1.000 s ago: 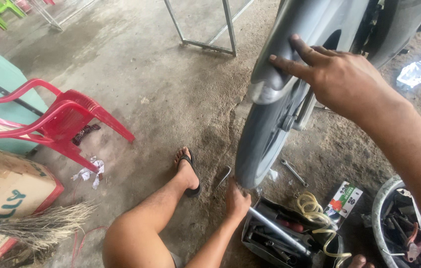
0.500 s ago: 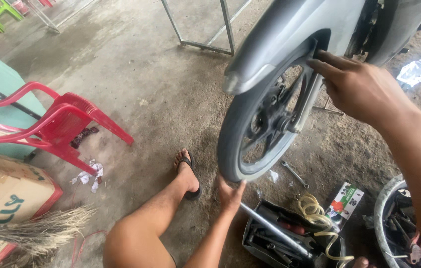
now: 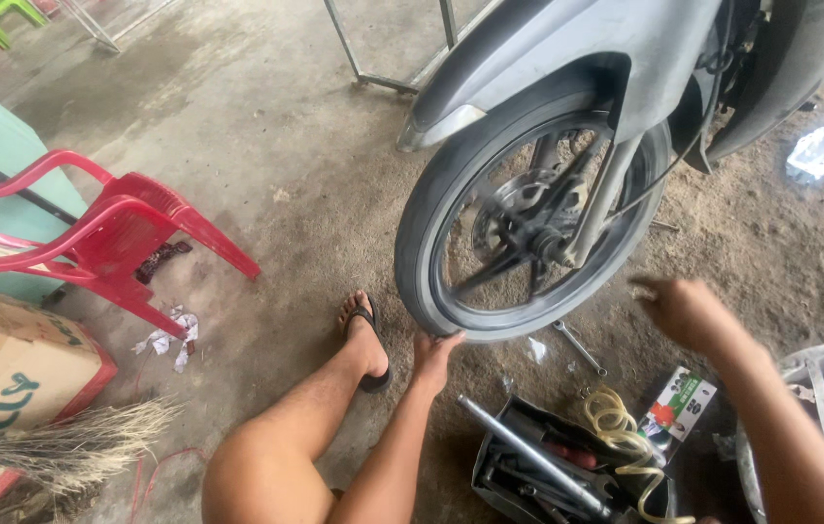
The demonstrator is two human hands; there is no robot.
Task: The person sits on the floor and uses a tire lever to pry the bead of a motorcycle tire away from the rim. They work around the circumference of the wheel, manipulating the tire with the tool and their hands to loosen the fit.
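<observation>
The left hand [image 3: 434, 351] pressed flat, fingers apart, on the bottom of the front wheel [image 3: 528, 218], while the blurry right hand [image 3: 681, 309] hung open, holding nothing, just beside that wheel's lower right.

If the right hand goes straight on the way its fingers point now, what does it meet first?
Probably the tyre of the motorbike's front wheel: the right hand is blurred, fingers pointing left toward the lower rim. Depth is unclear, so it might pass in front.
</observation>
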